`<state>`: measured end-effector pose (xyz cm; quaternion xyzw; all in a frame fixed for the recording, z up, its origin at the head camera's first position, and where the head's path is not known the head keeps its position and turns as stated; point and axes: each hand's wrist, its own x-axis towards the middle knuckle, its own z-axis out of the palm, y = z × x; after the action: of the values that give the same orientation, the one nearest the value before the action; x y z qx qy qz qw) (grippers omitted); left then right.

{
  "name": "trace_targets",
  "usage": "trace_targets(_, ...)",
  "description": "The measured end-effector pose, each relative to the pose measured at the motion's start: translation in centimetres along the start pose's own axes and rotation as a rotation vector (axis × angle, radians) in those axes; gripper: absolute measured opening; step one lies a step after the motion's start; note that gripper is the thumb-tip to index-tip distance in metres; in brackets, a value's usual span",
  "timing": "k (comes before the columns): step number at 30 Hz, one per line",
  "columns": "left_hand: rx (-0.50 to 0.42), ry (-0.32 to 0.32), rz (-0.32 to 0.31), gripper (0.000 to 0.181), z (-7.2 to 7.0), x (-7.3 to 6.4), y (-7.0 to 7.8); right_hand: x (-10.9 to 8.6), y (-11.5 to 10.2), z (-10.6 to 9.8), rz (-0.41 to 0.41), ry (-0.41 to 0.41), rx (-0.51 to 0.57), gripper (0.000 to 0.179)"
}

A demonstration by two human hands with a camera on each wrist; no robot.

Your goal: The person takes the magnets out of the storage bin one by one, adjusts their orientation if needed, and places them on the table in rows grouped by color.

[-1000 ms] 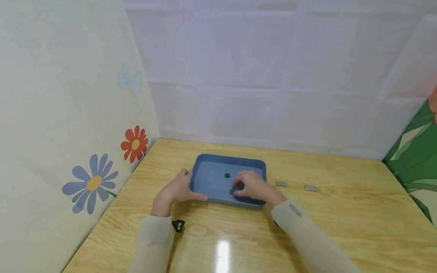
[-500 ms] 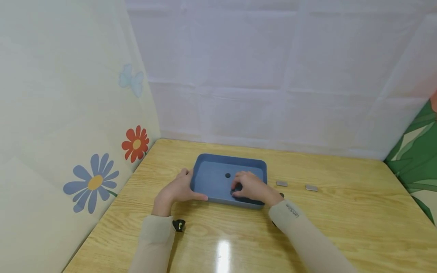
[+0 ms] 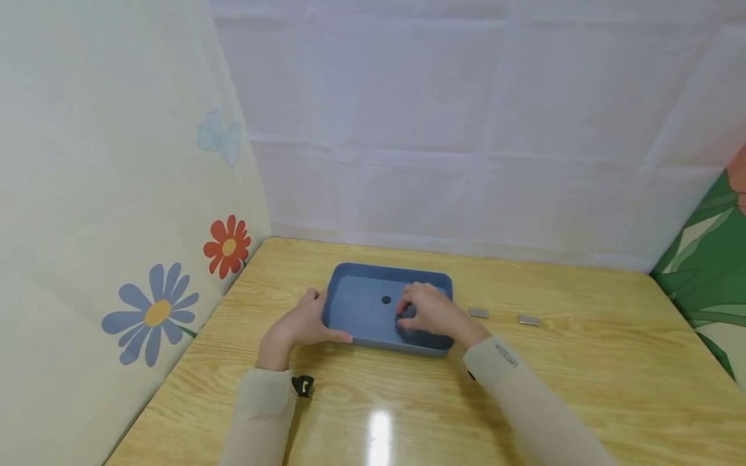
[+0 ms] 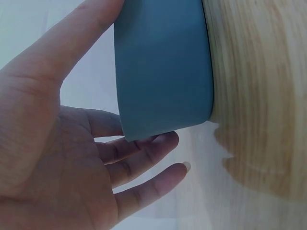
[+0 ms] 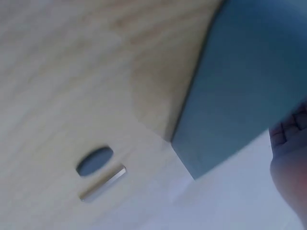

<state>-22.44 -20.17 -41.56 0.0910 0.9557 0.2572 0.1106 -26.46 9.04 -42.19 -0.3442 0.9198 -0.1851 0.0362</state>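
Note:
A shallow blue rectangular tray (image 3: 355, 301) rests on the wooden table. My left hand (image 3: 303, 322) grips its left end, thumb along the front rim and fingers behind the side wall. Inside the tray, at its right half, my right hand (image 3: 430, 312) pinches a small dark round disc (image 3: 399, 318) between thumb and finger, mostly hidden by the fingertips. Another dark disc (image 3: 386, 299) lies flat on the tray floor, just to the left of that hand. In the right wrist view the tray's wall (image 5: 240, 86) hides most of the right hand.
Two flat silver rectangular pieces, one near (image 3: 479, 313) and one farther (image 3: 528, 320), lie on the table right of the tray. The right wrist view shows a dark oval disc (image 5: 94, 161) beside a silver piece (image 5: 103, 184). Cloth walls stand behind and at the sides.
The right fingers have closed on the disc, which lay on the tray floor a second ago, and the hand has risen slightly. The left hand has kept its hold on the tray.

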Motion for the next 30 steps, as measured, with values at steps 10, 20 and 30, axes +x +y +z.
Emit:
trace_targets(10,-0.007,-0.013,-0.01,0.129,0.0,0.1,-0.1,-0.6,0.3,-1.8,0.019,0.023,0.002,0.01)
trace_targets(20,-0.019,-0.012,-0.001,0.129,-0.1,0.0,-0.1,-1.8,1.3,-2.5,0.052,0.03,0.012,0.01)
trace_targets(30,-0.008,-0.017,-0.003,0.131,-0.1,0.1,-0.2,-3.6,3.4,-2.5,0.085,0.055,0.055,0.01)
